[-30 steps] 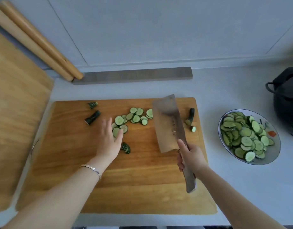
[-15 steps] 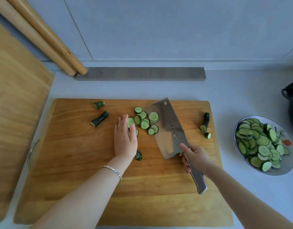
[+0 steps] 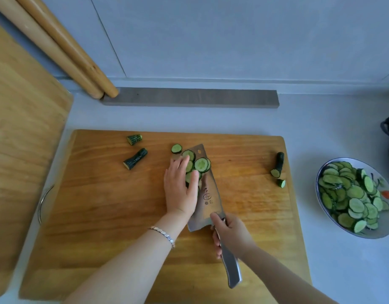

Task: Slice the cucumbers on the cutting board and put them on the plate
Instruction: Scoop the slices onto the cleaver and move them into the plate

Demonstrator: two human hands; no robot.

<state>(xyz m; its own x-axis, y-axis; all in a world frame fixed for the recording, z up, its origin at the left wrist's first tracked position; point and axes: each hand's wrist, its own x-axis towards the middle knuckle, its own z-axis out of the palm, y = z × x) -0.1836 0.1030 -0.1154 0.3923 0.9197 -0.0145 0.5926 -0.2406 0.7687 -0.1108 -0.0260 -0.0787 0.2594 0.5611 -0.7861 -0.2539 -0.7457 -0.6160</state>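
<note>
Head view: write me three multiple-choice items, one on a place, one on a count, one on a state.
1. The plate of slices sits:
A. on the cutting board
B. on the counter, right of the board
C. left of the board

2. Cucumber stubs near the board's far left corner:
A. none
B. two
C. five

3. The right hand:
A. lies flat on the counter
B. hovers over the plate
C. grips the cleaver by its handle

Answers:
1. B, the plate stands off the board's right edge.
2. B, two dark stubs lie there, apart from each other.
3. C, its fingers curl round the steel handle.
</note>
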